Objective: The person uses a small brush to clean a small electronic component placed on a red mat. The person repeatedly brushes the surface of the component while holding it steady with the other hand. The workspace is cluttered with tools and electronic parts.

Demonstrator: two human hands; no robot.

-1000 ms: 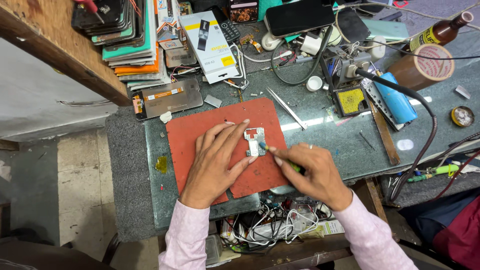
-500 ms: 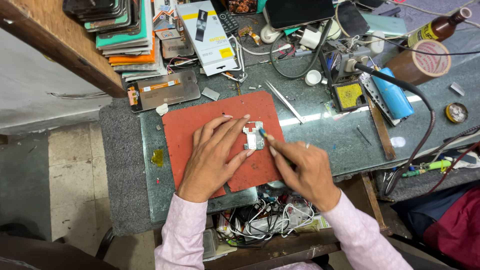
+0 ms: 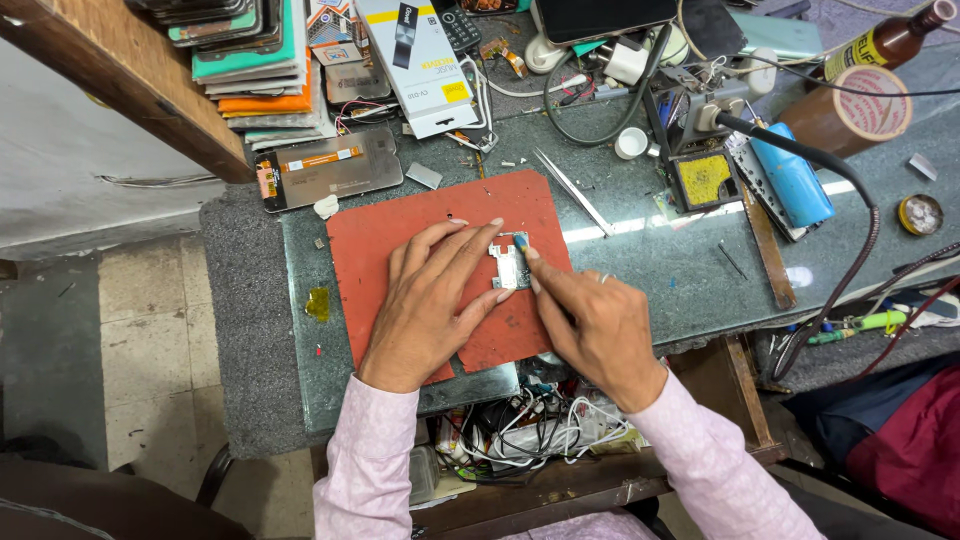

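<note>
Pinning a small silver circuit board (image 3: 510,266) flat on the red rubber mat (image 3: 400,240), the left hand (image 3: 432,300) spreads its fingers wide to steady it while the right hand (image 3: 590,325) pinches a thin tool against the board's edge.

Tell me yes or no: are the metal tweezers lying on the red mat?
No, the tweezers lie on the glass bench top, just beyond the upper right edge of the red mat.

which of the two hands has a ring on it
The right hand wears a thin silvery ring; the left hand, pressing the small metal circuit board, has bare fingers.
</note>
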